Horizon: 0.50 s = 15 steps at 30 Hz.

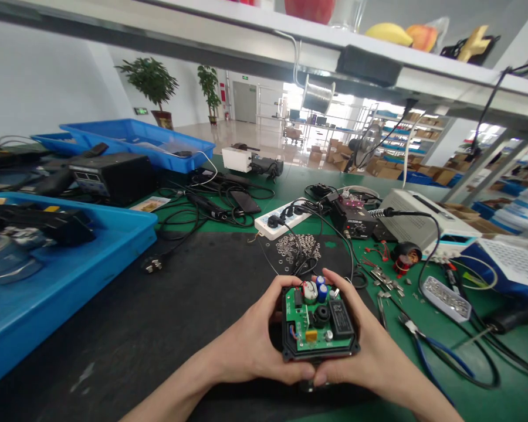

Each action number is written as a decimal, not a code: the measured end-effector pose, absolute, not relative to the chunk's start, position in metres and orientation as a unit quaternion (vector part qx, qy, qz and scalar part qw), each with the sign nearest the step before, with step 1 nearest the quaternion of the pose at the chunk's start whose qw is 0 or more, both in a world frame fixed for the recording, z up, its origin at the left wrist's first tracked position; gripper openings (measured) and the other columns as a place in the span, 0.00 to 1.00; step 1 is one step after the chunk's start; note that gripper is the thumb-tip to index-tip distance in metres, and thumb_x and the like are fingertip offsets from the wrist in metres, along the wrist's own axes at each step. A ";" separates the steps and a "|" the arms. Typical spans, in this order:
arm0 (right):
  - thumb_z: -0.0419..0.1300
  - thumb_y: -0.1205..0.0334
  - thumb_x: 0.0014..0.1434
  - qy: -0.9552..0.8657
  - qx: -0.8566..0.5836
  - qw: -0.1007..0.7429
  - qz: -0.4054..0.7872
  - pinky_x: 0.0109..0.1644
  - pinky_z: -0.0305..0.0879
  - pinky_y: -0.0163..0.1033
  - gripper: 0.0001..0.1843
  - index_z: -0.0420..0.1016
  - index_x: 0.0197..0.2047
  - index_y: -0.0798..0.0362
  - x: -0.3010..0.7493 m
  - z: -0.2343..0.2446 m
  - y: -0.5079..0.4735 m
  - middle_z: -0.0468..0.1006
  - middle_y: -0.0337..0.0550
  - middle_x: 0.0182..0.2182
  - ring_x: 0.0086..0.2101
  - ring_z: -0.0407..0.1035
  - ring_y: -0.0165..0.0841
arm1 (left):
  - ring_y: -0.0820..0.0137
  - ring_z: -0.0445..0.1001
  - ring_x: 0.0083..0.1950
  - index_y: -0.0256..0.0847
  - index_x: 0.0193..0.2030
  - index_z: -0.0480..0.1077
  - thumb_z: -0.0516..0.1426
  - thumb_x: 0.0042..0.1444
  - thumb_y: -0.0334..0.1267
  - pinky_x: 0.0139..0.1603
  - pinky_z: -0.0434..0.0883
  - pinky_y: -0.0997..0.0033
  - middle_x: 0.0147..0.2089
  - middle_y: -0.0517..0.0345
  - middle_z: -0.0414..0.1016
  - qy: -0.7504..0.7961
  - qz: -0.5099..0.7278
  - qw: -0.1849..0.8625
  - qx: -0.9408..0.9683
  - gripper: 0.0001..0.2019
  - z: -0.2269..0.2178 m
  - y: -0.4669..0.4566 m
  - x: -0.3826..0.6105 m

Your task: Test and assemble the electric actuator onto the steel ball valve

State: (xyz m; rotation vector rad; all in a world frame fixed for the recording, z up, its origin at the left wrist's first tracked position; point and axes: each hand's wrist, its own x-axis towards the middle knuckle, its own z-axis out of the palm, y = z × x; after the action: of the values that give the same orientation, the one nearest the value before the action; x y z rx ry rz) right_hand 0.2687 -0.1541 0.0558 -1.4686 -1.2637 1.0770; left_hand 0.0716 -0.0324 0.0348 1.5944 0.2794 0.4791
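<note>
Both of my hands hold a green circuit board (317,321) seated in a black housing, low in the middle of the head view. The board carries blue capacitors, a black block and a yellow part. My left hand (251,341) wraps the housing's left side, thumb under its front edge. My right hand (369,346) grips the right side, fingers curled around the far corner. The piece is lifted slightly above a black mat (167,310).
A blue tray (70,275) with tools lies at left. Behind the hands are a pile of small metal washers (297,246), a white power strip (281,221), a soldering station (356,221) and tangled cables. Pliers (422,346) and loose screws lie at right on the green mat.
</note>
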 end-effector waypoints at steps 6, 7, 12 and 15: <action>0.81 0.61 0.40 -0.461 -0.515 0.538 0.483 0.63 0.69 0.51 0.64 0.48 0.71 0.42 0.265 0.035 -0.152 0.70 0.50 0.64 0.59 0.72 0.47 | 0.59 0.76 0.57 0.50 0.64 0.57 0.77 0.36 0.34 0.63 0.73 0.56 0.62 0.53 0.71 0.141 0.194 0.661 0.711 0.50 0.036 -0.029 0.072; 0.81 0.60 0.41 -0.459 -0.506 0.543 0.489 0.62 0.69 0.51 0.62 0.49 0.70 0.42 0.264 0.033 -0.152 0.71 0.50 0.62 0.58 0.72 0.47 | 0.59 0.76 0.58 0.50 0.64 0.58 0.78 0.35 0.34 0.63 0.72 0.57 0.62 0.54 0.71 0.145 0.194 0.658 0.713 0.51 0.037 -0.028 0.073; 0.80 0.60 0.43 -0.475 -0.504 0.537 0.481 0.65 0.66 0.51 0.58 0.50 0.68 0.43 0.263 0.032 -0.153 0.70 0.50 0.63 0.59 0.71 0.47 | 0.57 0.75 0.59 0.55 0.66 0.58 0.79 0.33 0.37 0.62 0.73 0.57 0.63 0.57 0.71 0.184 0.169 0.607 0.754 0.54 0.047 -0.027 0.069; 0.79 0.59 0.45 -0.477 -0.501 0.541 0.479 0.65 0.66 0.50 0.57 0.49 0.69 0.44 0.264 0.033 -0.154 0.69 0.51 0.65 0.60 0.70 0.46 | 0.55 0.72 0.63 0.58 0.69 0.57 0.80 0.28 0.41 0.64 0.72 0.56 0.68 0.57 0.66 0.218 0.150 0.554 0.789 0.60 0.058 -0.028 0.056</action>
State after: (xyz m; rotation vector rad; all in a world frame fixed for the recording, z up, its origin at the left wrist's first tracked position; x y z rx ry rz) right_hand 0.2641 -0.1544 0.0333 -1.1913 -1.1332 1.1379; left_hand 0.0558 -0.0283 0.0576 1.8650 0.5154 0.3538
